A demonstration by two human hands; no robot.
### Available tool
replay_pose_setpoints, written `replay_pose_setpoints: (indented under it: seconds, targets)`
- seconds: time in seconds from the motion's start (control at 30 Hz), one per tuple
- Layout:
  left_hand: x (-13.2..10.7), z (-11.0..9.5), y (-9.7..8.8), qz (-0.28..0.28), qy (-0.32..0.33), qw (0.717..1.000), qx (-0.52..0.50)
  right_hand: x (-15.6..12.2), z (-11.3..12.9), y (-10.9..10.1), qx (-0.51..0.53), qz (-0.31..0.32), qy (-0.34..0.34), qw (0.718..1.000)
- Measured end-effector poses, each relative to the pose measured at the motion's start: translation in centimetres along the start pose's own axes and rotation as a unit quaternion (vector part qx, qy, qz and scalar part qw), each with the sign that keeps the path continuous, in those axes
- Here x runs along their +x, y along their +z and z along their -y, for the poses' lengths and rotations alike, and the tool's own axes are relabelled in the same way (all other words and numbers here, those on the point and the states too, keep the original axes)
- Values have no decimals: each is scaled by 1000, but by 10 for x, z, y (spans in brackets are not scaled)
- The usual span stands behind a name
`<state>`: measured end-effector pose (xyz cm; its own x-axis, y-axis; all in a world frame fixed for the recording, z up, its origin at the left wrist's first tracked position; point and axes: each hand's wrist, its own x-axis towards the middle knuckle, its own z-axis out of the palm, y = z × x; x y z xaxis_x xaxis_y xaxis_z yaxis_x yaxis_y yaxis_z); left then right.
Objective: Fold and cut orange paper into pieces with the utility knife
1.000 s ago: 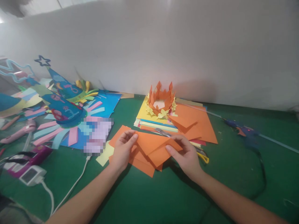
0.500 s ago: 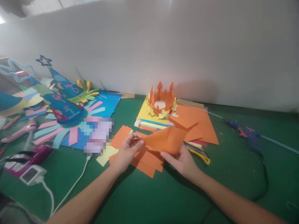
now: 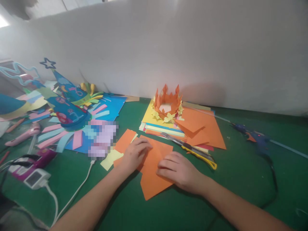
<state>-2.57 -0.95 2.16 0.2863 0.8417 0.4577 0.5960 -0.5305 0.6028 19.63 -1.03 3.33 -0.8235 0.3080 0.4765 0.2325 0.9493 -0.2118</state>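
Note:
A sheet of orange paper (image 3: pixel 154 179) lies low on the green table, between my two hands and partly under them. At its upper left, my left hand (image 3: pixel 134 155) has its fingers bent together on the paper, and the thumb is hidden. My right hand (image 3: pixel 181 171) is curled over the sheet's right side, fingertips down on it. More orange paper (image 3: pixel 125 141) and a pale yellow piece (image 3: pixel 112 159) lie beside my left hand. Beyond my right hand is a cutter knife (image 3: pixel 201 155) with a yellow handle.
An orange and yellow paper crown (image 3: pixel 166 104) stands on a stack of coloured paper (image 3: pixel 147 117) near the wall. Blue cone hats (image 3: pixel 69 112) are at left, by a power strip (image 3: pixel 39 168) and white cable (image 3: pixel 78 189). A blue glue gun (image 3: pixel 257 138) lies right.
Both hands have lowered the orange paper from a raised, bent position down flat onto the table. My right hand has turned palm down, and the cutter knife is now more exposed.

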Motion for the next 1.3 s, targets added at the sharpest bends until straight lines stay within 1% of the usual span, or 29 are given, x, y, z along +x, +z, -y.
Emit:
replay_pose_setpoints:
  seconds: [0.07, 0.17, 0.27, 0.33, 0.43, 0.5, 0.63, 0.7, 0.8, 0.93, 1.0, 1.07, 1.1, 1.17, 1.23, 1.3]
  targets:
    - [-2, 0, 1, 24, 26, 999, 19, 0, -2, 2, -11, 28, 11, 999]
    - [-3, -4, 0, 60, 37, 997, 22, -1, -5, 0, -6, 52, 24, 998]
    - [-1, -11, -6, 132, 39, 990, 12, -2, -6, -4, 29, 78, 42, 996]
    - [2, -14, -10, 159, 34, 987, 4, -2, -6, -9, 64, 86, 58, 993]
    - [5, -13, -14, 169, 11, 985, -35, -1, -7, -13, 102, 79, 69, 989]
    - [5, -13, -16, 179, 0, 982, -57, 0, -8, -14, 103, 76, 68, 990]
    - [3, -17, -21, 234, 2, 972, -32, -1, -11, -14, 93, 99, 59, 989]
    - [3, -19, -24, 250, -3, 968, -22, -2, -12, -14, 96, 107, 53, 988]
    - [3, -21, -28, 260, -14, 965, -42, -3, -11, -12, 77, 107, 45, 990]
    - [4, -24, -28, 261, 1, 960, -98, -3, -7, -9, 47, 100, 33, 993]
    - [5, -25, -27, 266, 4, 958, -104, -2, -5, -7, 79, 89, 67, 991]
    - [5, -25, -27, 273, -6, 956, -108, 0, -4, -5, 128, 78, 138, 979]
    - [5, -25, -27, 270, -25, 956, -113, 1, -4, -4, 149, 76, 178, 970]
    - [4, -23, -28, 254, -88, 954, -135, 3, -4, -2, 171, 75, 241, 952]
    - [3, -22, -29, 240, -155, 942, -177, 5, -4, 0, 175, 76, 276, 942]
    - [3, -22, -29, 241, -182, 929, -214, 6, -3, 2, 172, 75, 300, 935]
